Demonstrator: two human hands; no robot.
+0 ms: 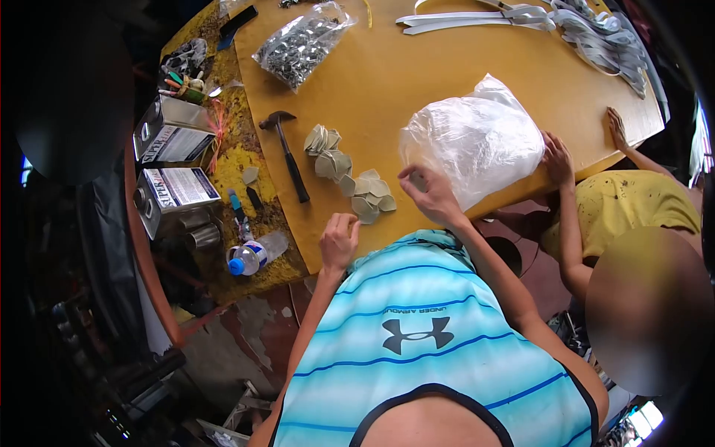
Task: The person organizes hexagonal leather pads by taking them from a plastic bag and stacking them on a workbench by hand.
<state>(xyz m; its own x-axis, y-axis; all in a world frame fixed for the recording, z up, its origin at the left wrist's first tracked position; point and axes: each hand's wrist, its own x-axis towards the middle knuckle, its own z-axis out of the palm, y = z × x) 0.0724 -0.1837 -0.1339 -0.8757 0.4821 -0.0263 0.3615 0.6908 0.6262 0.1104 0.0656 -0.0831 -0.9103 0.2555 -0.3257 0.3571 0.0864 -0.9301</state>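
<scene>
Though loosely curled by the near edge of the bench, left of centre in the frame, shows no clear grip in the left hand; cannot tell of anything beneath its bent fingers. Just right of centre, has the right hand raised, with thumb and fingers bent close together, in front of the lower left side of the plastic bag; cannot tell for sure of any small piece between the fingertips. Between both hands and a little higher, see beige pieces in overlapping clusters, trailing up and left across the bench. Left of them, find a hammer, with its head toward the top. Near upper left, notice a clear bag of metal parts; at far left, two cans and, below them, a bottle. At upper right, see pale straps in a heap. At right, see a co-worker in a yellow shirt, with one hand against the plastic bag and the other on the bench.
</scene>
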